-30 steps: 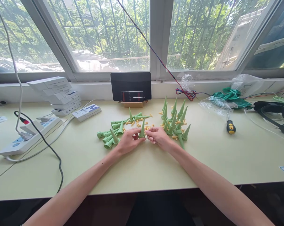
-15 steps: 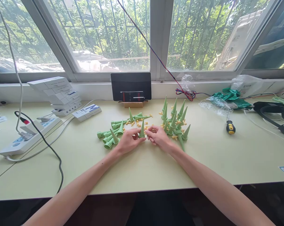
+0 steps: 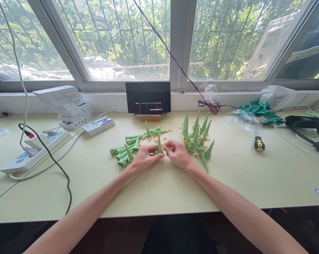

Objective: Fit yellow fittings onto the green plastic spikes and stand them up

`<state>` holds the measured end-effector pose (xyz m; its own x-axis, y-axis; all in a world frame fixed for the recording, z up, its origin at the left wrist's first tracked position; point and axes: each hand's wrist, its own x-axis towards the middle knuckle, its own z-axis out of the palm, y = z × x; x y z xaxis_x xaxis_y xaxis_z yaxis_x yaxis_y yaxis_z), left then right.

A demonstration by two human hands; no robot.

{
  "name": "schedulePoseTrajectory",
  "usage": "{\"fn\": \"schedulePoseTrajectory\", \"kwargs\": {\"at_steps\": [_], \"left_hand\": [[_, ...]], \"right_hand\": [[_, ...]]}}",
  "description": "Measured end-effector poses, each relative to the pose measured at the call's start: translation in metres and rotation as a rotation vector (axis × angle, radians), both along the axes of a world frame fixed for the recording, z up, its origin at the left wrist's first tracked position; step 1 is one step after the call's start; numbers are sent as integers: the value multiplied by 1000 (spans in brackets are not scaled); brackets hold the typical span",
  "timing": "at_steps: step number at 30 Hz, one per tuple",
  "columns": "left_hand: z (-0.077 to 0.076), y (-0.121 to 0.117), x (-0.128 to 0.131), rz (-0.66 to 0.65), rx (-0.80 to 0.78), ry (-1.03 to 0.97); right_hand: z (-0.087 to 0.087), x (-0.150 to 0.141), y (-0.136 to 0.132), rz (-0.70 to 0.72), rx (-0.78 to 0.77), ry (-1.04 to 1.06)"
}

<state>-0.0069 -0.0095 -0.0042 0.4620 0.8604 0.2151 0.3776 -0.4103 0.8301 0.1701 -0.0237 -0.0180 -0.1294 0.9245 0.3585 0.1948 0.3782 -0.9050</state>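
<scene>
My left hand [image 3: 144, 158] pinches the base of an upright green plastic cone [image 3: 159, 144] on the pale green table [image 3: 159, 183]. My right hand [image 3: 178, 155] touches the same cone's base from the right, fingers curled and pinched; whether a small yellow part is between them I cannot make out. A heap of lying green cones [image 3: 124, 152] is just left of my left hand. A cluster of standing green cones [image 3: 197, 135] is just right of my right hand. Small yellow pieces [image 3: 151, 138] are scattered behind the hands.
A dark tablet [image 3: 148, 97] leans against the window sill behind the cones. Stacked white boxes [image 3: 69, 107] and a power strip [image 3: 32, 150] with cables lie at left. A yellow-black screwdriver [image 3: 259, 143], plastic bags [image 3: 244, 116] and black headgear [image 3: 307, 125] lie at right.
Both hands stay on the upright cone; the fingers have shifted slightly at its base. The view has tilted a little.
</scene>
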Motion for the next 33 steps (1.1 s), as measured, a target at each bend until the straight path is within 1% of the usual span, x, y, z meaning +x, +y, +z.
{"fn": "schedulePoseTrajectory", "kwargs": {"at_steps": [2,4,6,8,10,15,17,21,24,29,33], "left_hand": [[3,-1,1,-25,-90,-66],[5,-3,1,-48,-187,-103],[6,-4,1,-53,-252,-111],[5,-4,2,-45,-236,-115],[3,-4,2,-20,-144,-122],[-5,-2,3,56,83,-65],[-8,-1,4,69,150,-37],[-10,0,3,57,231,44],[-10,0,2,49,254,87],[-11,1,2,42,260,109],[-10,0,2,46,266,136]], "right_hand": [[-2,1,1,-7,82,-60],[-4,2,2,-1,132,-105],[-6,3,3,2,167,-129],[-7,3,3,-1,183,-138],[-6,3,2,-5,171,-137],[2,1,0,-11,76,-50],[4,0,0,8,5,14],[4,1,1,84,-271,143],[1,3,3,145,-405,252],[-1,5,5,198,-495,359],[0,4,4,172,-474,339]]}}
